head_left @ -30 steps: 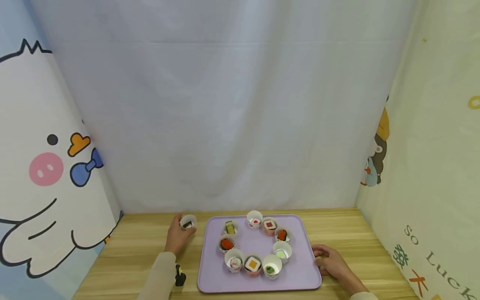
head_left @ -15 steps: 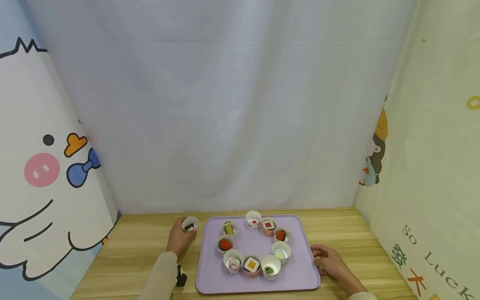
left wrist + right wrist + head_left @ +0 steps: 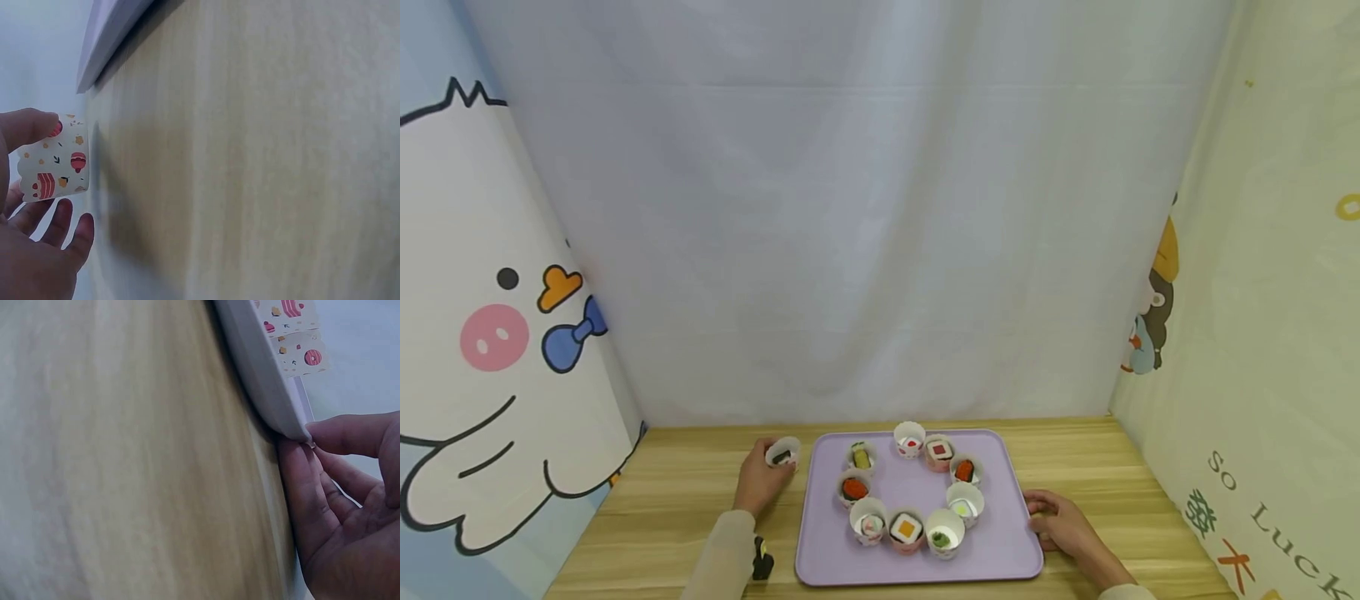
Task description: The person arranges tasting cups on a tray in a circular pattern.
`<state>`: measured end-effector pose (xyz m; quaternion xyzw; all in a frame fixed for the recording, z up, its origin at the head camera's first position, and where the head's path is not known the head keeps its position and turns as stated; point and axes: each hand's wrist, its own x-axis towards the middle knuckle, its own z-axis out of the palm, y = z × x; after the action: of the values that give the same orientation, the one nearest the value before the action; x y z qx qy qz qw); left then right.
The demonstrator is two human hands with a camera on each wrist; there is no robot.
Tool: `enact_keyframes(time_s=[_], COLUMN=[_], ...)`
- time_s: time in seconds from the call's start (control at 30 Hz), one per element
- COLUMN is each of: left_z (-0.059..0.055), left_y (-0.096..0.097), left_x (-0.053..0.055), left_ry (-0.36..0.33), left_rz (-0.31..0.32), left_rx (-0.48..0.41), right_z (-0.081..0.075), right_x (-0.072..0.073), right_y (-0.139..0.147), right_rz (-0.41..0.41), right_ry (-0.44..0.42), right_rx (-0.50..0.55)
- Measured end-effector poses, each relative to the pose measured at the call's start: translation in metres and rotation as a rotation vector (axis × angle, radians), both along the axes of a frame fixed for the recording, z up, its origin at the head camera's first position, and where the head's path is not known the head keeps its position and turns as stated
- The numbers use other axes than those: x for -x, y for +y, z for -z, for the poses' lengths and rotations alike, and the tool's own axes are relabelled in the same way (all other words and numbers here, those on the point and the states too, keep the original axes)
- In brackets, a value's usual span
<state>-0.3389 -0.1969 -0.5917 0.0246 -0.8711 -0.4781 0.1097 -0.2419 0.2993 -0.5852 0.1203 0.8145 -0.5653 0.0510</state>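
Observation:
My left hand (image 3: 763, 478) grips a white paper cup (image 3: 56, 164) with red cake prints and a scalloped rim. It is to the left of the tray, close over the table; a dark piece shows inside it in the head view. Thumb and fingers lie on opposite sides of the cup. At the right edge of the lilac tray (image 3: 917, 569), my right hand (image 3: 1063, 527) pinches the rim, thumb (image 3: 347, 434) on top and fingers underneath. Several paper cups form a ring on the tray, among them one with an orange-topped sushi piece (image 3: 853, 489) and one with a green piece (image 3: 941, 540).
The wooden table (image 3: 1138, 500) surrounds the tray, with a white curtain (image 3: 880, 250) behind it. Printed cloths hang on the left (image 3: 550, 417) and right (image 3: 1262, 333). A black strap with a yellow mark (image 3: 762, 560) is on my left wrist.
My left hand has brought the paper cup slightly right and nearer to me, closer to the tray's left edge. The right hand and the tray have stayed in place.

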Motion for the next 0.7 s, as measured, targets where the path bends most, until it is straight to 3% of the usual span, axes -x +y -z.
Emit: enact_keyframes(time_s=[0.23, 0.7], left_z=[-0.018, -0.060], left_y=[0.003, 0.026], left_x=[-0.003, -0.006], left_ry=[-0.001, 0.060], left_rz=[-0.005, 0.115], left_rx=[-0.024, -0.058], right_z=[0.001, 0.000], right_x=[0.001, 0.001], right_y=[0.002, 0.001], right_rz=[-0.008, -0.010], right_ry=[-0.007, -0.007], right_rx=[0.014, 0.023])
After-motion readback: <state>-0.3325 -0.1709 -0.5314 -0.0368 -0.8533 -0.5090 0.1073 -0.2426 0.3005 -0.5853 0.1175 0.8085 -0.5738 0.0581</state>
